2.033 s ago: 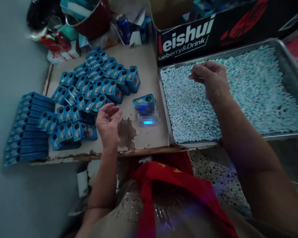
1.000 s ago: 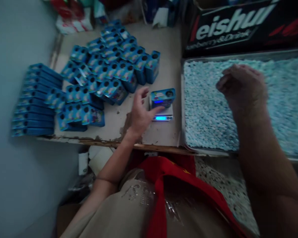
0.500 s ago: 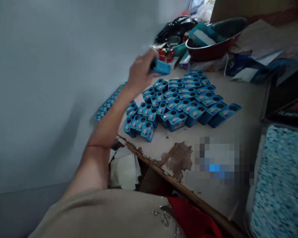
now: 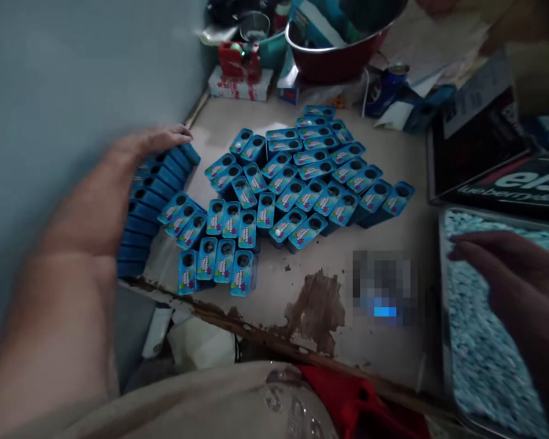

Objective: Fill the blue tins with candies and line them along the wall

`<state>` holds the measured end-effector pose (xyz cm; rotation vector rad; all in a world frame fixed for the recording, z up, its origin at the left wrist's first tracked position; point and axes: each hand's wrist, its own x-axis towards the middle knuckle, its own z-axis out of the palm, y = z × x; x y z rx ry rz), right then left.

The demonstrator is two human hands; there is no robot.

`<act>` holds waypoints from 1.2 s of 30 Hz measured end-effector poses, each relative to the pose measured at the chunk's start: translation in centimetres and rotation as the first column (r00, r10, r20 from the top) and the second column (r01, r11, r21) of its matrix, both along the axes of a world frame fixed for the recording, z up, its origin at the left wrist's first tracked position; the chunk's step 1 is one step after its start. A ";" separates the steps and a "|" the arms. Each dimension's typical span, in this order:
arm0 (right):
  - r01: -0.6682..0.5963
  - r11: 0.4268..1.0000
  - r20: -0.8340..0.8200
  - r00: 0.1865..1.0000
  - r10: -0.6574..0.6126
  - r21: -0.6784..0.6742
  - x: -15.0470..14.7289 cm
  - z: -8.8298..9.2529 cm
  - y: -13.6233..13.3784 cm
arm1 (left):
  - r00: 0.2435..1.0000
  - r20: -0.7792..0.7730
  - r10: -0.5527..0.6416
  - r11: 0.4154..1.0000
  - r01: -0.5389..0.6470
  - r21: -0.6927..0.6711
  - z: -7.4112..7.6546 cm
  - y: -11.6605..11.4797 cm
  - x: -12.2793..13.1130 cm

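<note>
My left hand (image 4: pixel 162 139) is at the far end of a row of small blue boxes (image 4: pixel 135 238) along the wall. Its fingers are closed over the endmost small blue box (image 4: pixel 190 153); part of the grip is hidden. My right hand (image 4: pixel 507 268) hangs over a clear tray (image 4: pixel 446 317) filled with small pale blue and white pieces (image 4: pixel 485 366). Its fingertips are pinched together, and anything between them is too small to make out. Several more blue boxes (image 4: pixel 290 195), each with a round dark hole on top, stand in loose groups between my hands.
A red basin (image 4: pixel 333 64) and a red tape dispenser (image 4: pixel 240 61) on a white package stand at the back. A blue can (image 4: pixel 388 88) and a dark carton (image 4: pixel 489 171) are on the right. Bare wood shows through the worn table front (image 4: pixel 315 311). One patch is pixelated.
My left hand has come down and left with a blue box, from above the table to the row's far end. My right hand has come into view over the tray. The view has shifted.
</note>
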<state>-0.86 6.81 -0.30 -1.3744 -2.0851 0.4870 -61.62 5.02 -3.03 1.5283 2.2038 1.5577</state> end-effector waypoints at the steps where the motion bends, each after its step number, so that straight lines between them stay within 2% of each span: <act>1: -0.057 0.998 -0.023 0.998 0.057 -0.004 -1.6 0.0 -0.2 | 1.000 0.007 -0.001 0.999 0.001 -0.039 -0.2 0.1 -0.3; 3: -0.252 0.968 0.058 0.966 0.252 -0.011 -5.8 0.1 -0.3 | 0.999 0.031 0.017 0.987 -0.011 -0.162 0.0 0.6 -1.9; 5: -0.433 0.901 0.290 0.859 0.422 -0.032 -10.0 0.4 -0.4 | 0.993 0.099 0.070 0.946 -0.035 -0.322 0.4 1.7 -4.1; 7: -0.494 0.865 0.547 0.700 0.459 -0.094 -13.2 1.0 -0.7 | 0.980 0.161 0.117 0.891 -0.032 -0.454 0.7 2.9 -6.0; 9: -0.495 0.857 0.702 0.560 0.440 -0.142 -15.0 1.6 -1.1 | 0.979 0.170 0.112 0.872 -0.015 -0.489 0.9 3.8 -7.1; 11: -0.502 0.850 0.757 0.490 0.433 -0.162 -15.8 1.9 -1.4 | 0.988 0.133 0.085 0.873 -0.009 -0.487 1.2 4.3 -7.2; 12: -0.506 0.847 0.761 0.483 0.433 -0.161 -16.0 1.9 -1.4 | 0.988 0.124 0.087 0.868 -0.014 -0.497 1.5 4.4 -7.0; 15: -0.505 0.845 0.725 0.513 0.459 -0.176 -16.3 1.9 -1.5 | 0.981 0.138 0.135 0.859 -0.046 -0.510 2.9 4.2 -5.4; 17: -0.480 0.858 0.687 0.563 0.461 -0.183 -15.8 2.3 -1.6 | 0.989 0.099 0.108 0.889 -0.052 -0.455 4.1 3.5 -4.0; 19: -0.432 0.888 0.657 0.625 0.422 -0.159 -14.3 3.1 -1.6 | 0.999 0.022 0.034 0.931 -0.024 -0.363 5.0 2.1 -2.7; 21: -0.346 0.930 0.646 0.683 0.340 -0.123 -11.4 4.2 -1.9 | 0.999 -0.043 -0.026 0.966 0.014 -0.257 5.1 -0.2 -1.6; 23: -0.234 0.966 0.664 0.705 0.247 -0.111 -7.6 5.0 -2.4 | 0.996 -0.077 -0.033 0.988 0.020 -0.155 4.1 -3.3 -0.8; 25: -0.125 0.987 0.697 0.700 0.157 -0.097 -3.5 4.7 -3.2 | 0.999 -0.050 0.013 0.996 -0.017 -0.084 2.3 -6.9 0.1; 27: -0.065 0.995 0.708 0.700 0.095 -0.070 -0.2 3.4 -4.0 | 0.994 0.056 0.093 0.995 -0.091 -0.042 0.1 -10.3 1.2; 29: -0.045 0.998 0.683 0.727 0.070 -0.053 1.8 1.5 -4.5 | 0.959 0.236 0.156 0.986 -0.165 0.017 -1.9 -12.7 2.3; 32: -0.048 0.997 0.580 0.811 0.074 -0.060 2.9 -0.6 -5.2 | 0.866 0.477 0.150 0.968 -0.227 0.108 -3.8 -14.0 3.9; 34: -0.054 0.997 0.441 0.895 0.074 -0.057 3.2 -0.8 -5.7 | 0.826 0.554 0.109 0.969 -0.212 0.126 -4.2 -13.8 5.1; 36: -0.034 0.999 0.261 0.965 0.038 -0.020 3.8 -0.3 -5.9 | 0.809 0.585 0.059 0.980 -0.160 0.122 -4.2 -13.3 6.5</act>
